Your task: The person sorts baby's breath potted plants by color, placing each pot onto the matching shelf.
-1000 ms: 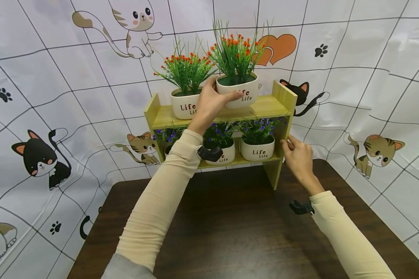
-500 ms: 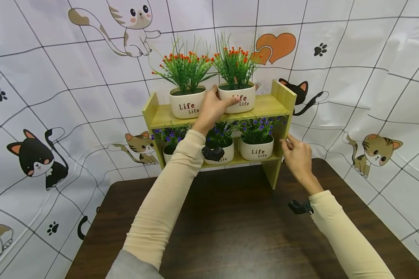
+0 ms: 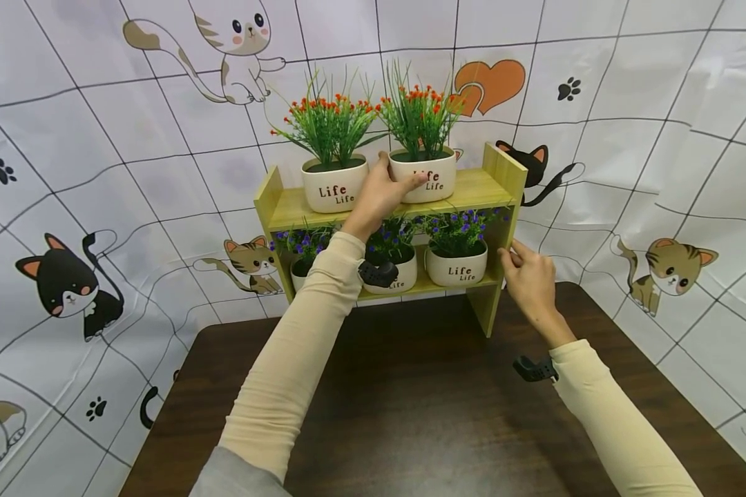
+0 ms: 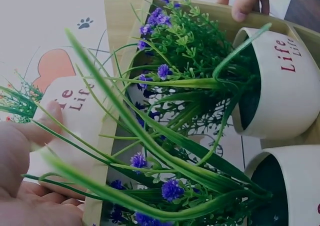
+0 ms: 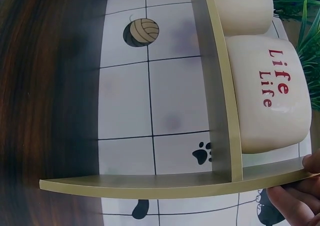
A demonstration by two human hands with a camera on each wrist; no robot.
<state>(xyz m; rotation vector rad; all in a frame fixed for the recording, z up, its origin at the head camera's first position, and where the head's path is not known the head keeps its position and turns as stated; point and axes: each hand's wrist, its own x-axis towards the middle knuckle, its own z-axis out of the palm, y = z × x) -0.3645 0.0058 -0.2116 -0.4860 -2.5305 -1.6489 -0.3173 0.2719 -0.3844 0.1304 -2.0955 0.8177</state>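
My left hand (image 3: pixel 376 197) grips a white "Life" flowerpot (image 3: pixel 440 186) with orange flowers, thumb across its front and fingers round its left side. That pot is upright on the upper board of a small wooden shelf rack (image 3: pixel 472 181). Just left of the hand stands a matching orange-flowered pot (image 3: pixel 329 188). At the rack's right side panel, my right hand (image 3: pixel 532 279) pinches the front edge; in the right wrist view its thumb (image 5: pixel 312 162) lies inside the panel, fingers outside.
On the lower board are three white pots with purple flowers, including the right one (image 3: pixel 458 268); my left forearm partly covers the others. The rack stands at the back of a dark wooden table (image 3: pixel 410 400), against a wall sheet (image 3: pixel 628 166) printed with cats.
One second ago the held pot was raised and tilted above the upper board; my left hand has lowered it onto the board. The right hand has stayed on the side panel.
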